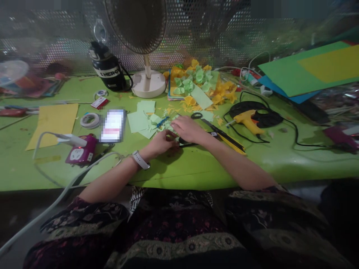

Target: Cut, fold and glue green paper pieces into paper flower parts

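My left hand (161,144), with a white watch at the wrist, rests near the table's front with fingers curled. Whatever they hold, if anything, is hidden. My right hand (187,129) lies just to its right with fingers stretched toward the paper scraps, palm down. A small blue tool (162,121) lies on light green paper scraps (154,121) just beyond my hands. Light green paper squares (137,121) lie left of the scraps. Scissors with a black handle (196,116) lie beyond my right wrist. A yellow and black cutter (231,142) lies beside my right forearm.
A pile of green and orange folded paper pieces (193,80) stands at the back, beside a fan (148,83) and a black bottle (109,73). Left are a phone (112,125), tape roll (89,120) and purple power box (82,151). A yellow glue gun (249,121) lies right.
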Demonstrator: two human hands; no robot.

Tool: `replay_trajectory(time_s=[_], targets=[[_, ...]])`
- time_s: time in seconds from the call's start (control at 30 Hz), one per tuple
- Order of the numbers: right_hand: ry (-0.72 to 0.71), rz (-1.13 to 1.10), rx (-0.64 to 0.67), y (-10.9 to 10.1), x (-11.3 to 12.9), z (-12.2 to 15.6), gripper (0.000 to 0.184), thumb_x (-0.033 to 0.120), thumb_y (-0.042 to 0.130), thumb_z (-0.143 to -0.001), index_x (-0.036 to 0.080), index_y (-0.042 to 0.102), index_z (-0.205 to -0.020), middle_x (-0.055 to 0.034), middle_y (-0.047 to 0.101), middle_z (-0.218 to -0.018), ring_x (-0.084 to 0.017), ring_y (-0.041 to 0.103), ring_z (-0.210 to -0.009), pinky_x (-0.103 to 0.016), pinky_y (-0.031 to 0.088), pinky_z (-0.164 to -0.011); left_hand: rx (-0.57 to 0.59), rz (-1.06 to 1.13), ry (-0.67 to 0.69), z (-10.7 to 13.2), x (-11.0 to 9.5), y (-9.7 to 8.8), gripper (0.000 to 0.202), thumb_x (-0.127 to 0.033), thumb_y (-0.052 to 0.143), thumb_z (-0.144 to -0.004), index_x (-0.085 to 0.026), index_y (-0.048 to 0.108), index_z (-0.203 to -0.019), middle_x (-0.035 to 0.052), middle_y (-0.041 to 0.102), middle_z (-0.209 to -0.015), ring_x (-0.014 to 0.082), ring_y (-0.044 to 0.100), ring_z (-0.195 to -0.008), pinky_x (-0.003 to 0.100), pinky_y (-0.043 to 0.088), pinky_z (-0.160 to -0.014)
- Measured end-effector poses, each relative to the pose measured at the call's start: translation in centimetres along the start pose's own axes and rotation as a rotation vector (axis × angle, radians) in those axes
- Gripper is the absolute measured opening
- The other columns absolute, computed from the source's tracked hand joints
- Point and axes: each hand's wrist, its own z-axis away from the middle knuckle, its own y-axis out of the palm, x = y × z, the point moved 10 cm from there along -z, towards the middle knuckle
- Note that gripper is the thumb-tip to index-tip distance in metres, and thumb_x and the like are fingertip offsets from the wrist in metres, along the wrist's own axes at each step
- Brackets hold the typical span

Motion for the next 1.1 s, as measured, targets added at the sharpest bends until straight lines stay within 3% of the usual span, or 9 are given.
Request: replay_trajectory(time_s=[0.13,0.57,1.1], targets=[[0.016,0.005,0.014,-0.04,0.09,0.06,0.040,0.026,0.030,-0.102,0.013,0.067,-0.093,-0.0142,0.068,-0.100,-0.025,0.057,-0.097,-0.039,0.040,-0.086,-0.001,0.003,-0.005,-0.03,0.13,0.05,0.030,-0.013,0.075,-0.080,-0.015,0.052,-0.098,0.0065,0.071,-0.079,0.0171,0.070,-0.064,0.030,0.056,-0.060],[0.005,0.023,-0.002,-0.04,0.06,-0.07,0.039,0.026,0.030,-0.101,0.015,0.067,-0.091,-0.0126,0.069,-0.098,-0.025,0.057,-0.095,-0.038,0.039,-0.086,-0.008,-0.003,-0.005,0.54,-0.34,0.46,0.021,-0.008,0.063,-0.088,-0.014,0.048,-0.101,0.0051,0.070,-0.074,0.0157,0.069,-0.058,0.033,0.056,-0.060],[0.008,0.044,0.002,0.11,0.05,-0.13,0.038,0.025,0.031,-0.102,0.012,0.067,-0.093,-0.0131,0.068,-0.100,-0.023,0.056,-0.094,-0.036,0.037,-0.086,-0.022,0.002,0.006,0.44,-0.31,0.23,0.026,-0.009,0.070,-0.084,-0.014,0.050,-0.100,0.0068,0.072,-0.079,0.0156,0.071,-0.062,0.032,0.058,-0.063]])
